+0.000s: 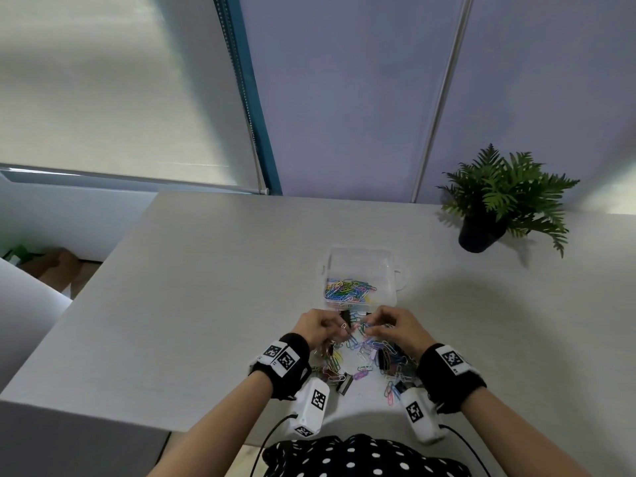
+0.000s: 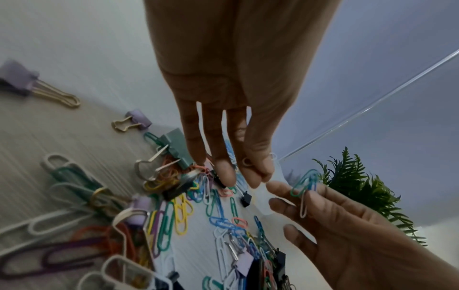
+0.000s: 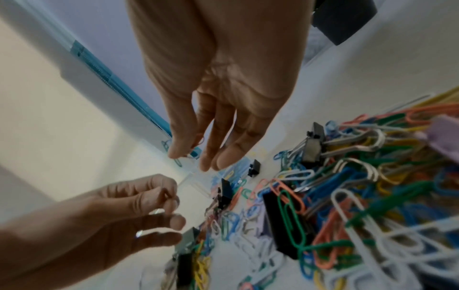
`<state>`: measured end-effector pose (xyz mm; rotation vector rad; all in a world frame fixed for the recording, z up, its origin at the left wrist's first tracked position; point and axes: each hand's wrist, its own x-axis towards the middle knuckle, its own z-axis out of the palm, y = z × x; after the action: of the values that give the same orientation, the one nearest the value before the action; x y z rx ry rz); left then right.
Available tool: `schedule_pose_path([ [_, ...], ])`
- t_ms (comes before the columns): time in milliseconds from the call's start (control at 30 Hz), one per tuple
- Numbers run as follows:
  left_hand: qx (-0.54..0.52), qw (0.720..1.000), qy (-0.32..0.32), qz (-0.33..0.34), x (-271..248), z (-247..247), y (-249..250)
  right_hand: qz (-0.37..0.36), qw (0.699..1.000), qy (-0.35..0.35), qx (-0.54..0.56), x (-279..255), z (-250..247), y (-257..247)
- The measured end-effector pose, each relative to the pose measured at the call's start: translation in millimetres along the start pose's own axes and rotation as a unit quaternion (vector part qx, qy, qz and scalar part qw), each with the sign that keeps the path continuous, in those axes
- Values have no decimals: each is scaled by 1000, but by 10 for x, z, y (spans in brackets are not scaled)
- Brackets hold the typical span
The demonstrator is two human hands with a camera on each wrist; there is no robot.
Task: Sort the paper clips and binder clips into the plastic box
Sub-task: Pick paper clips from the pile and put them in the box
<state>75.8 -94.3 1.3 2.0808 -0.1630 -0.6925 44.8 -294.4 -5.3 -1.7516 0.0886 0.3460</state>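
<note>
My left hand (image 1: 318,325) pinches a small white paper clip (image 1: 343,326); my right hand (image 1: 395,327) pinches linked green, blue and white paper clips (image 2: 304,186), their long axes running from upper right down to lower left in the left wrist view. The loose pile (image 1: 364,359) of coloured clips lies on the surface (image 1: 206,287) at centre bottom. The clear plastic box (image 1: 392,270), long axis pointing away from me, sits just above, with coloured paper clips at its near end.

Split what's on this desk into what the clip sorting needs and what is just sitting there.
Needed for the job:
- plastic box, some paper clips already inside
- loose paper clips heaped on the table
- binder clips mixed into the heap
- left hand, pinching a white clip
- right hand, pinching clips

Just sitting there:
- potted plant
- roller blind
</note>
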Motion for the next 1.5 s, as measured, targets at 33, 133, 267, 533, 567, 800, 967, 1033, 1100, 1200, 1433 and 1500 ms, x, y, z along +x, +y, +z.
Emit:
schedule_pose_path([
  [33,-9,1000,0,-6,-3,5,5,2,1000,-8,27,-9,1,-16],
  [133,23,1000,14,-3,2,21,54,5,996,-16,87,-27,4,-81],
  [267,244,969,15,36,31,116,157,4,995,24,98,32,-23,-196],
  [533,367,927,3,78,169,483,106,7,994,103,43,560,-135,-437],
  [567,377,923,0,79,171,513,83,3,994,103,34,610,-128,-446],
  [800,410,908,6,84,116,538,32,-36,977,122,-169,610,-81,-473],
  [967,421,903,-1,89,89,518,41,-123,956,99,-246,449,-36,-359],
  [1033,424,901,-2,87,62,488,56,-140,944,29,-296,382,-22,-286],
  [1100,434,896,1,92,43,466,65,-131,913,-51,-384,340,-19,-203],
  [1200,422,903,7,83,15,428,91,-83,841,-128,-518,304,8,-102],
  [1433,190,979,50,50,129,62,210,-71,818,-129,-556,290,115,54],
  [1500,127,988,74,42,225,-80,289,-68,827,-127,-543,295,153,69],
])
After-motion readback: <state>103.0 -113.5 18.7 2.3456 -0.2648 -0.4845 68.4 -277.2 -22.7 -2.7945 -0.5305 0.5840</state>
